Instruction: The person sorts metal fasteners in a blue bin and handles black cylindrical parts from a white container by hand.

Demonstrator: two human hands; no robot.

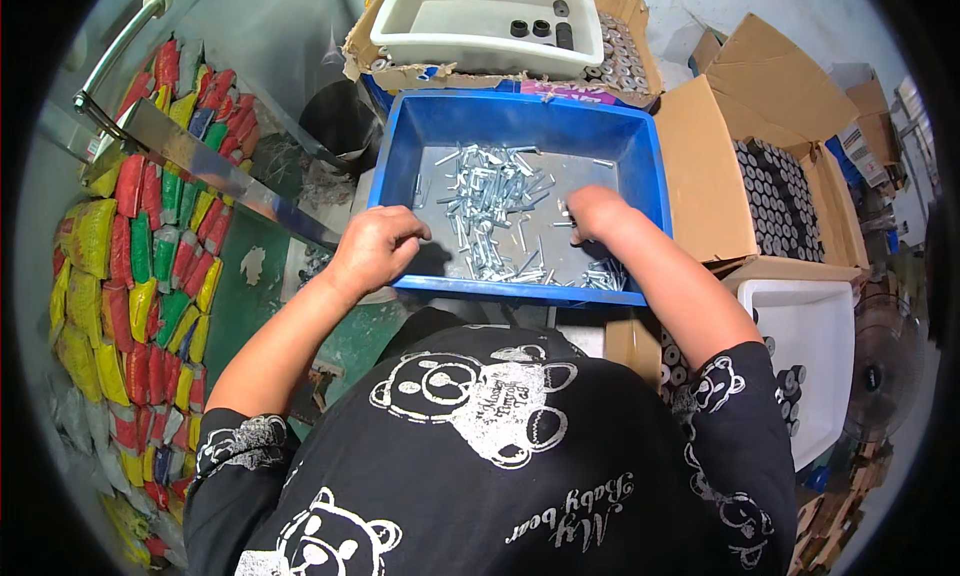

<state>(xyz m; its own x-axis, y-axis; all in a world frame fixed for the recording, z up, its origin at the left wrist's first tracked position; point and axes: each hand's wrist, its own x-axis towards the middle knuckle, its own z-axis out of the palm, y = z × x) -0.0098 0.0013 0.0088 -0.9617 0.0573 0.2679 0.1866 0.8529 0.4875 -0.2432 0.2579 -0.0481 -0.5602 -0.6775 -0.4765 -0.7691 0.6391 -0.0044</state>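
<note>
A blue plastic tray (610, 126) sits in front of me with several loose silver bolts (490, 191) scattered over its grey floor. My left hand (375, 248) is curled at the tray's near left corner, fingers closed; what it holds, if anything, is hidden. Over the bolts at the tray's near right my right hand (592, 214) reaches down, with its fingertips among them. Its fingers are bent and whether they pinch a bolt is hidden.
A white tub (440, 41) with black round parts stands on a cardboard box behind the tray. An open carton of black cylinders (775, 201) stands at the right, a second white tub (820, 346) below it. Coloured packets (150, 256) are stacked at the left beside a metal bar.
</note>
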